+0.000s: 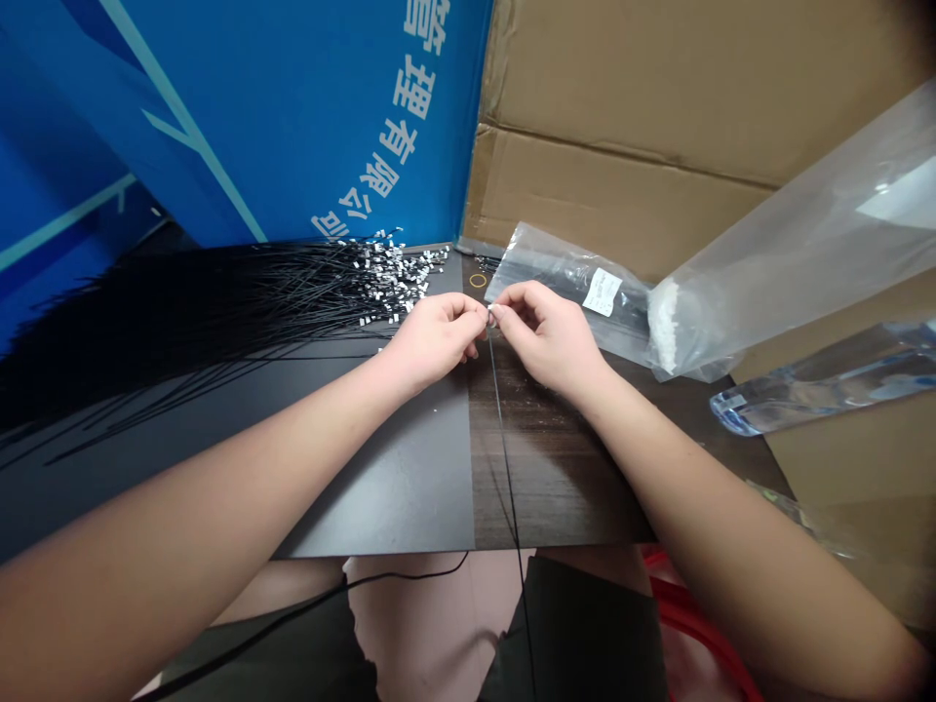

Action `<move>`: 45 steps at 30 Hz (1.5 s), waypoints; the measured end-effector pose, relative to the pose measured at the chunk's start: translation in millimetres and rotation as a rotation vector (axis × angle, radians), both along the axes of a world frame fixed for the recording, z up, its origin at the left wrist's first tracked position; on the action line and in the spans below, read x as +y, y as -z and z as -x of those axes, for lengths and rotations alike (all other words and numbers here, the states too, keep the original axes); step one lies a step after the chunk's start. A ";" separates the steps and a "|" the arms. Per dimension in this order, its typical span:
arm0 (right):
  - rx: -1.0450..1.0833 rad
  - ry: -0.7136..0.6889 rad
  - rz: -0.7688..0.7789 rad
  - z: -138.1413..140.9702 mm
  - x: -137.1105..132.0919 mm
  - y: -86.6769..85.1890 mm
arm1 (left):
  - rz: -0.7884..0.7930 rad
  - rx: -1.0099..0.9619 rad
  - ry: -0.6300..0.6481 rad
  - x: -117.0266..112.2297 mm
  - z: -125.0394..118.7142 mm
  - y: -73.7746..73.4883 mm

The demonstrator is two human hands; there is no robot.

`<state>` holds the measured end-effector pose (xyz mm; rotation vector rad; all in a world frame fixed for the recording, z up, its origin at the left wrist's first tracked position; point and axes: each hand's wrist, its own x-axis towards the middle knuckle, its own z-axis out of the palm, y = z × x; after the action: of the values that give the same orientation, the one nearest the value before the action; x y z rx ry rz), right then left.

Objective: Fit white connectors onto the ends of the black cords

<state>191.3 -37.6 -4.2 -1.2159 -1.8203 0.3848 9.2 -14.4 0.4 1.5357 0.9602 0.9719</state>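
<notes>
My left hand and my right hand meet over the dark table, fingertips pinched together. Between them they hold a thin black tie at its small white head; its strand runs down toward me past the table's front edge. A large heap of the same black ties with white heads lies spread to the left of my left hand. Just beyond my right hand lies a clear plastic bag of black ties with a white label.
A blue printed board and brown cardboard stand behind the table. A big clear bag holding white pieces and another clear packet lie at the right. A small yellow ring rests near the back. A black cable hangs below the table edge.
</notes>
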 end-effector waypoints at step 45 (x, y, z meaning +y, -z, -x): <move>0.243 0.007 0.030 11.7 2.9 14.1 | 0.002 -0.110 -0.046 -1.1 -1.9 4.7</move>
<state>179.6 -34.8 -18.3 -1.1430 -1.6064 0.5338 11.1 -15.5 -4.3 1.4482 0.9219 1.0765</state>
